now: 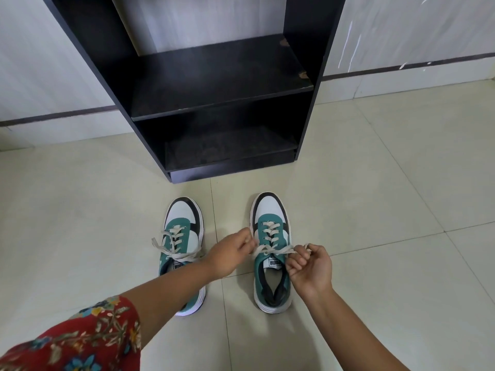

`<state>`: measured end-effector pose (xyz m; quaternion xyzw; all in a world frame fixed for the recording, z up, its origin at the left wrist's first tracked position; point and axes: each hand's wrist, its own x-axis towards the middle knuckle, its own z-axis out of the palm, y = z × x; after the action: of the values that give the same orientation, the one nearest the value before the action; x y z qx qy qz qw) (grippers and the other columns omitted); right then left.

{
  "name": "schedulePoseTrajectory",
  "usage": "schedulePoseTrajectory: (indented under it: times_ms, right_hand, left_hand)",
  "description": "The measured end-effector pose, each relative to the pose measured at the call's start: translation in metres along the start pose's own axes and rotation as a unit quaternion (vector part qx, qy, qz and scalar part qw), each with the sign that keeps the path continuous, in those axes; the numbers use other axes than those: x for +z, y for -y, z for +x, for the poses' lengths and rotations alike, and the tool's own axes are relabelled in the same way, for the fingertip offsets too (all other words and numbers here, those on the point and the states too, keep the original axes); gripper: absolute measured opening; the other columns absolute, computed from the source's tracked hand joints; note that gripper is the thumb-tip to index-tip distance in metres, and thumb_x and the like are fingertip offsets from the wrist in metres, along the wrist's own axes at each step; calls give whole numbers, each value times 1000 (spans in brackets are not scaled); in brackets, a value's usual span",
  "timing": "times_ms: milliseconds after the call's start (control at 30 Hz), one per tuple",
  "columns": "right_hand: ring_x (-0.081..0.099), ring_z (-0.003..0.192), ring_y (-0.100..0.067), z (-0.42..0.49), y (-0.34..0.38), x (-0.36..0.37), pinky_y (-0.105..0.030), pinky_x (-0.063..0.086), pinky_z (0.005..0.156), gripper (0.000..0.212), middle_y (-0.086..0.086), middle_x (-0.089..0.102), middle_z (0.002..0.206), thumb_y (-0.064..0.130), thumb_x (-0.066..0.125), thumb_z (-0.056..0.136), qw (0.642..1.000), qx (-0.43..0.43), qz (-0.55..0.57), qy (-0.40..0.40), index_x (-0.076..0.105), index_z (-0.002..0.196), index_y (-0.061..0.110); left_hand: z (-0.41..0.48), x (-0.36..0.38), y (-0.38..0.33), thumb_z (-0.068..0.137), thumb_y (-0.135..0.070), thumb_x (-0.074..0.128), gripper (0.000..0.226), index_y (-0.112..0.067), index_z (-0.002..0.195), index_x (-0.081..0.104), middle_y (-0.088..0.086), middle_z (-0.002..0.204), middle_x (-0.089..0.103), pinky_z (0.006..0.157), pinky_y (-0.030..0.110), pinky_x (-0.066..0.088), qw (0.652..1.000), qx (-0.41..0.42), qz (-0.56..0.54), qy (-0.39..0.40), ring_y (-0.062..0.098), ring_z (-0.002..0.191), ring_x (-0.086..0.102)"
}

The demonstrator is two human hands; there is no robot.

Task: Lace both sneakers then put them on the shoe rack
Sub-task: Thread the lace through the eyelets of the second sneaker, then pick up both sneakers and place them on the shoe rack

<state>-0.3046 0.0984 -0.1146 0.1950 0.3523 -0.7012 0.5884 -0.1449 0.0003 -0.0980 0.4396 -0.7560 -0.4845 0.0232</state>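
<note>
Left hand (232, 253) and right hand (310, 266), each apparently pinched on a lace end (286, 249), flanking the right sneaker (271, 253).

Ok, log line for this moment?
step: tying right sneaker | left hand, right hand: pulling lace ends | left sneaker: floor | rack: empty

Both arms outstretched, left hand (231, 253) and right hand (310, 266) seemingly pinched closed.

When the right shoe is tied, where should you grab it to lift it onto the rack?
Probably at the heel end of the right shoe. Its mouth lies open and faces you, while the toe points at the rack. Come from above and behind, fingers inside the collar, thumb on the back. Both hands, left hand and right hand, are holding lace ends now.
</note>
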Motion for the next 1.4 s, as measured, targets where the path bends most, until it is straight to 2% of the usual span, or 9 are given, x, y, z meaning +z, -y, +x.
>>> schedulePoseTrajectory:
  times_ms: [100, 300, 500, 600, 667, 767, 1067, 1233, 1400]
  right_hand:
    - [29, 29, -7, 4, -1, -4, -17, 24, 31, 18, 6, 32, 39, 12, 44, 64, 1000, -5, 13, -17, 29, 56, 19]
    - [26, 28, -8, 8, -2, -14, -17, 21, 30, 21, 5, 30, 38, 11, 44, 63, 999, -8, 22, -34, 27, 54, 19]
    - [25, 27, -7, 2, 1, -18, -19, 20, 27, 22, 6, 29, 38, 11, 44, 66, 999, 21, -29, -33, 25, 58, 19]
    - [30, 35, -9, -6, 13, -17, -20, 28, 35, 20, 5, 40, 45, 12, 42, 79, 980, 57, -186, -40, 35, 61, 18]
    - [40, 48, -12, -15, 20, -15, -23, 35, 49, 20, 2, 53, 61, 18, 46, 88, 941, 31, -331, -62, 49, 67, 16]
    - [58, 75, -16, -31, 24, -12, -30, 47, 67, 19, 0, 61, 95, 32, 52, 93, 854, -51, -513, -65, 53, 101, 15]
    - [59, 108, -20, -79, 17, -22, -31, 50, 83, 64, 14, 44, 134, 48, 66, 73, 427, -119, -889, 116, 39, 130, 43]
    - [63, 101, -31, -66, -9, -22, -32, 52, 79, 58, -5, 40, 142, 41, 65, 77, 352, -137, -924, 54, 46, 132, 35]
    - [64, 92, -28, -62, -17, -18, -31, 50, 68, 41, -1, 61, 114, 47, 61, 80, 345, -193, -918, 33, 58, 119, 34]
  left_hand:
    - [0, -5, 0, 99, -37, 32, 23, -17, 96, 43, 0, 83, 53, 79, 34, 37, 944, 117, 308, -23, 21, 83, 48]
    - [0, -9, 4, 99, -36, 29, 24, -16, 102, 43, 7, 95, 63, 87, 36, 35, 933, 112, 340, -20, 24, 92, 52]
    - [-2, -5, 3, 99, -34, 31, 15, -23, 89, 35, 3, 86, 62, 94, 36, 31, 946, 67, 318, -20, 23, 90, 52]
    - [-6, 2, -8, 97, -32, 41, 22, -19, 79, 37, 0, 74, 52, 75, 31, 37, 993, -105, 16, 50, 15, 72, 51]
    - [-11, 4, -16, 95, -30, 47, 13, -19, 87, 46, -1, 84, 58, 83, 31, 46, 933, -199, -283, 94, 12, 78, 56]
    - [-23, 2, -14, 94, -32, 48, 22, -19, 112, 50, -4, 119, 53, 102, 39, 41, 876, -243, -415, 30, 18, 113, 55]
    - [-108, -27, 24, 74, -24, 72, 49, -25, 120, 53, 1, 138, 39, 101, 36, 34, 966, -164, 81, -185, 25, 127, 37]
    - [-133, -24, 55, 62, -20, 82, 75, -27, 127, 47, 15, 155, 8, 110, 45, 32, 948, -285, 52, -131, 35, 142, 14]
    - [-134, -28, 66, 66, -21, 78, 34, -12, 94, 62, 12, 105, 67, 73, 29, 43, 969, -216, 57, -102, 28, 95, 60]
